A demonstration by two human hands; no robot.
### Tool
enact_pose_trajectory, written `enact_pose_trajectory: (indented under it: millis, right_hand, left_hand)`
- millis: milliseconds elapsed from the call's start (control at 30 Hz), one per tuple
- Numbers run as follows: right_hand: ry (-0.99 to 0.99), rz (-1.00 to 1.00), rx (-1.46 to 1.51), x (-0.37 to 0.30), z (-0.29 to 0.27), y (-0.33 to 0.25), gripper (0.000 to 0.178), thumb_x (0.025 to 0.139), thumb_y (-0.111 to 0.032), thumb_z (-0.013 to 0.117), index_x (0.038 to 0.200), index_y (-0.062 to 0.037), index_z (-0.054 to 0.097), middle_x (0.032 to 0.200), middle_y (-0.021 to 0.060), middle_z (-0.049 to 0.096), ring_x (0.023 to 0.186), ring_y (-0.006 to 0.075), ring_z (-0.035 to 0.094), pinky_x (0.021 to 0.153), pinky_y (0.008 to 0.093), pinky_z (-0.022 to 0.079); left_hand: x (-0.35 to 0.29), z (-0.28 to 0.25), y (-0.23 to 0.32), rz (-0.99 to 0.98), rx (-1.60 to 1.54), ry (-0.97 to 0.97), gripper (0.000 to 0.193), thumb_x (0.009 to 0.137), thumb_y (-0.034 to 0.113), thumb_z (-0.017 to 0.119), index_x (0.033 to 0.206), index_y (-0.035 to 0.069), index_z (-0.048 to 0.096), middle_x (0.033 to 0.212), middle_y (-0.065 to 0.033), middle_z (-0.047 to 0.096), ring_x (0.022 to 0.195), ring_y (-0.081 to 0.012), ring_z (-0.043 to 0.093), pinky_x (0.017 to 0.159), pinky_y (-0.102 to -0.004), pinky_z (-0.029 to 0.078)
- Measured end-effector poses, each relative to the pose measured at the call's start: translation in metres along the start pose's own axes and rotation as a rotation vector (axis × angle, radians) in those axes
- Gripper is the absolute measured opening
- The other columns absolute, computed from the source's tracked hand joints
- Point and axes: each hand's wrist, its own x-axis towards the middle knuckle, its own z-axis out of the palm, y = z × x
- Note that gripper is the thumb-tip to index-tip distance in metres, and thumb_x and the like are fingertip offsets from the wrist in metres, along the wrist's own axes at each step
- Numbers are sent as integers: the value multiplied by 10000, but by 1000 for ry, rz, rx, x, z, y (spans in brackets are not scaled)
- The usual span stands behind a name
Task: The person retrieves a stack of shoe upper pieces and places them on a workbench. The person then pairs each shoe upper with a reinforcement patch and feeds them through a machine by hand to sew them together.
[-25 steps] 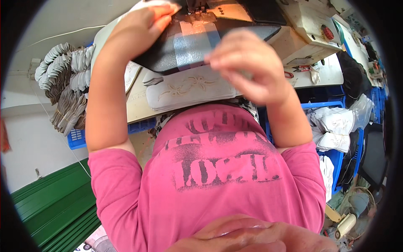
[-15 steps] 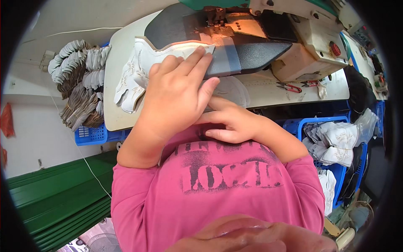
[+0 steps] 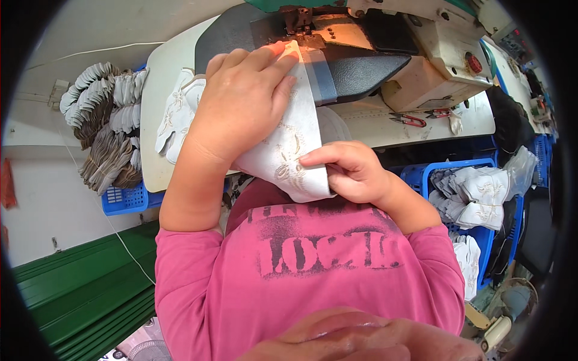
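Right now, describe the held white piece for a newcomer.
Find the sewing machine up top. Below it slants a white embroidered piece. Unlike the white pieces in the basket, it is under the left hand and pinched by the right hand.

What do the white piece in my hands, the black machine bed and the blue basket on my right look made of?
White piece: perhaps soft leather or dense cloth, matte; it bends smoothly and carries beige stitching. Black machine bed: possibly plastic or coated board, with a pebbled sheen. Blue basket: most likely moulded plastic, satin, judging by its even colour.
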Motion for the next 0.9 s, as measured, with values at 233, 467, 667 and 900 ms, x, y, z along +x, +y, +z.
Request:
enact_pose_trajectory:
  millis: [233,467,667,900]
  right_hand:
    - [190,-16,273,-14,-3,5,404,847,94,624,1246,32,642,1179,164,699,1080,232,697,942,348,550]
    - [210,-62,101,-10,-6,1,416,838,40,703,1250,25,651,1142,162,717,1021,230,716,892,342,560]
    - [63,-179,-210,0,6,6,411,781,-18,746,1189,-28,703,903,126,723,755,299,683,673,388,528]
    - [148,-416,-415,2,2,7,412,708,-47,785,1114,-52,715,865,92,682,709,265,649,635,369,485]
  left_hand:
    - [18,13,13,-74,265,13,293,938,242,584,1153,107,729,1114,-74,689,1016,-258,641,1027,-495,385]
    - [26,13,5,-112,283,-47,310,962,259,571,1197,127,725,1152,-70,678,1063,-266,627,1082,-547,328]
    - [21,7,-18,31,118,-70,319,985,279,561,1239,159,713,1207,-30,665,1157,-247,586,1118,-529,288]
    - [24,9,-7,-28,198,-77,321,990,277,553,1251,170,707,1208,-23,665,1164,-237,594,1124,-548,284]
